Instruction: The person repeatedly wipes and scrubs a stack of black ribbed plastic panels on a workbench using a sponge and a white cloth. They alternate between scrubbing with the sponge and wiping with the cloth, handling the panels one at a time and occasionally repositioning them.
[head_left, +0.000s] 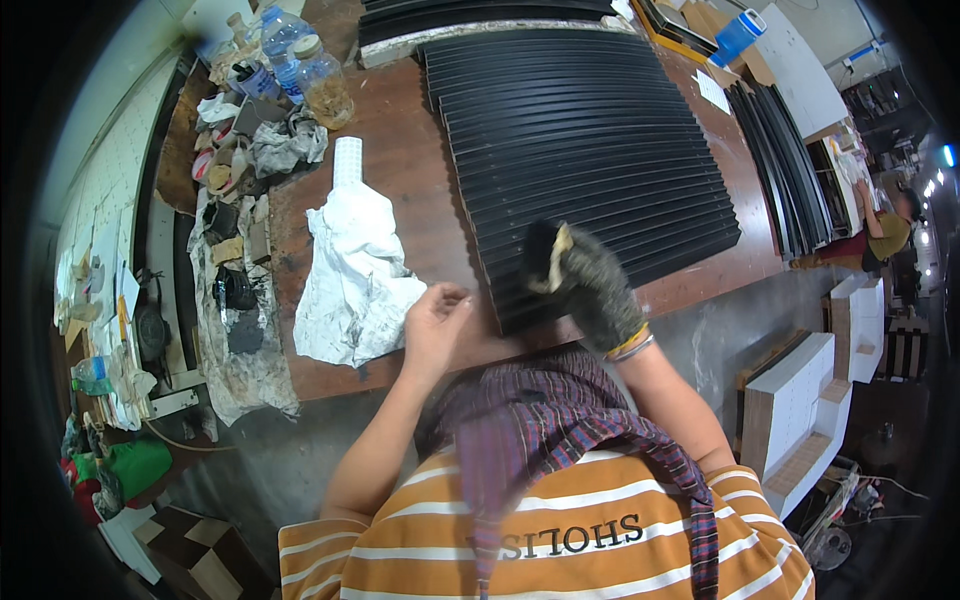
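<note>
My right hand (604, 289), in a dark knitted glove with a yellow cuff edge, grips a blackened pad (541, 247) that shows a cream-coloured edge. It is over the near end of a wide row of black strips (592, 142), laid side by side on the brown table (397, 161). My bare left hand (439, 319) hovers by the table's front edge, fingers loosely curled, with nothing seen in it. Just left of that hand lies a crumpled, smudged white cloth (352, 277). A white patterned strip (347, 160) sticks out beyond the cloth.
Stained rags (289, 142), a jar of brownish liquid (324, 86) and a plastic bottle (285, 45) crowd the table's left side. More black strips (780, 165) lie at the right. Beyond them stands another person (889, 232). White boxes (795, 420) stand on the floor.
</note>
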